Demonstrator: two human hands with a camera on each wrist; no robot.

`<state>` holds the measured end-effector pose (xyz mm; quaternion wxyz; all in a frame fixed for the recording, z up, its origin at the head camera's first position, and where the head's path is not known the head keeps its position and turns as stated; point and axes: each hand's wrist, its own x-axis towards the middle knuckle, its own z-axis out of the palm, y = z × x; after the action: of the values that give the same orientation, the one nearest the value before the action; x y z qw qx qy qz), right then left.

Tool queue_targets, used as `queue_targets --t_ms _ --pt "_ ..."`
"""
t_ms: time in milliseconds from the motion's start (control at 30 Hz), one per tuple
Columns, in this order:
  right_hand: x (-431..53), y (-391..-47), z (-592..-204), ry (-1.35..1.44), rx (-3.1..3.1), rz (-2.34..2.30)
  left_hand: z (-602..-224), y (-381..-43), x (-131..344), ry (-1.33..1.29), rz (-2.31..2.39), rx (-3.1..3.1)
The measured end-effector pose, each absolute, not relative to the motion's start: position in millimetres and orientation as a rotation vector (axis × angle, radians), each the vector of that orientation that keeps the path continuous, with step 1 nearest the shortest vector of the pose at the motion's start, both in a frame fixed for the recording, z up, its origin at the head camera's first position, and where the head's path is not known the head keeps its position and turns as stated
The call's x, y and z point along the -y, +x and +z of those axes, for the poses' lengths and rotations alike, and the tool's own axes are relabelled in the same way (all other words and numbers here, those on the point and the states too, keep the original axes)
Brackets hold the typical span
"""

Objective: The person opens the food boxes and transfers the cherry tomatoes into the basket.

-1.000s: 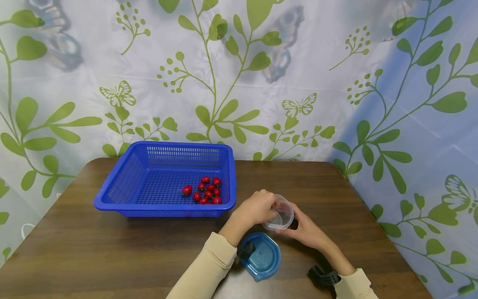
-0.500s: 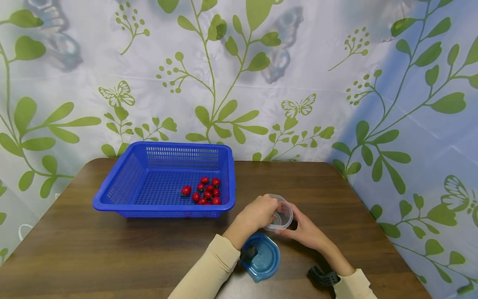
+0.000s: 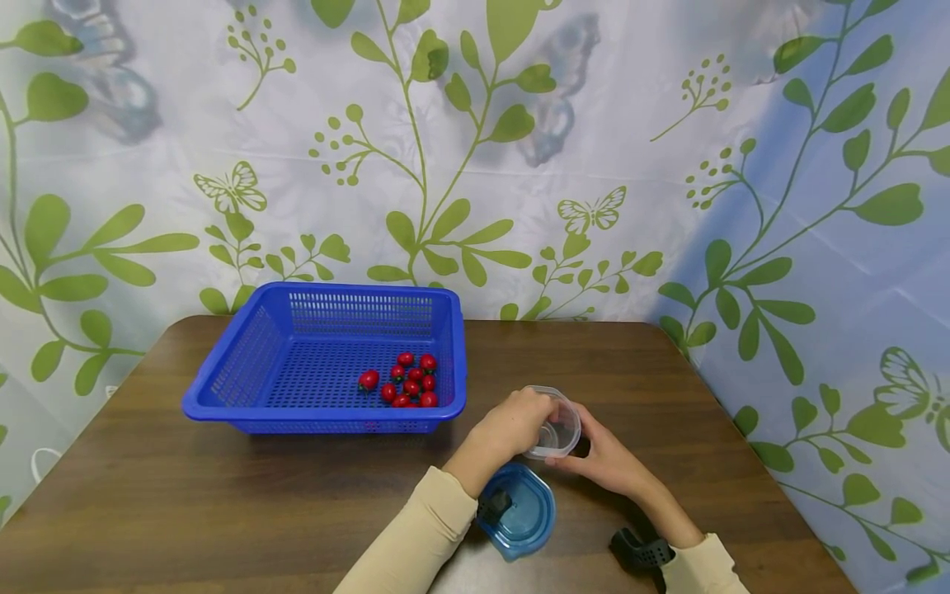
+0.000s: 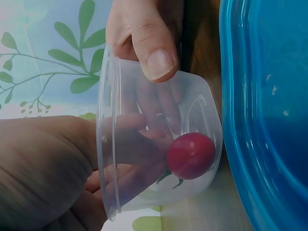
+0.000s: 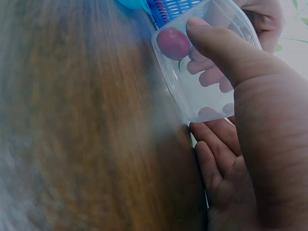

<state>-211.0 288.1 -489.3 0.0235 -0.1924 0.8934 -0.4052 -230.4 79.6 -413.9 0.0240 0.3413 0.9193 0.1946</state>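
Note:
A clear plastic container (image 3: 567, 422) sits on its side of the table nearest the hands, its mouth up. My left hand (image 3: 512, 425) reaches down into it; in the left wrist view thumb and finger meet at the stem end of a red cherry tomato (image 4: 191, 155) low in the container. My right hand (image 3: 604, 456) grips the container's right side, its thumb (image 4: 159, 62) against the outer wall. The right wrist view shows the same cherry tomato (image 5: 173, 43) through the wall, past the right thumb.
The blue lid (image 3: 527, 516) lies in front of the container, partly under the left wrist. A blue slotted basket (image 3: 319, 413) at the left holds several cherry tomatoes (image 3: 411, 386) near its right end. Behind the brown table (image 3: 223, 503) hangs a leaf-patterned curtain (image 3: 475, 165).
My left hand has dipped a little further right into the container, then held nearly still. My right hand and the container have barely moved.

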Motion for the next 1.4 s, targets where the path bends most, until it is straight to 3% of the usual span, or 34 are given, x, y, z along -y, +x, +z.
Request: queue_targets --t_ms 500,1400 --pt "-287 -209 -488 -0.566 -2.742 -1.257 -403 -241 -69 1.109 0.849 -2.781" --pt "-287 -211 -490 -0.645 -2.76 -1.285 -356 -251 3 1.037 1.374 -2.798"
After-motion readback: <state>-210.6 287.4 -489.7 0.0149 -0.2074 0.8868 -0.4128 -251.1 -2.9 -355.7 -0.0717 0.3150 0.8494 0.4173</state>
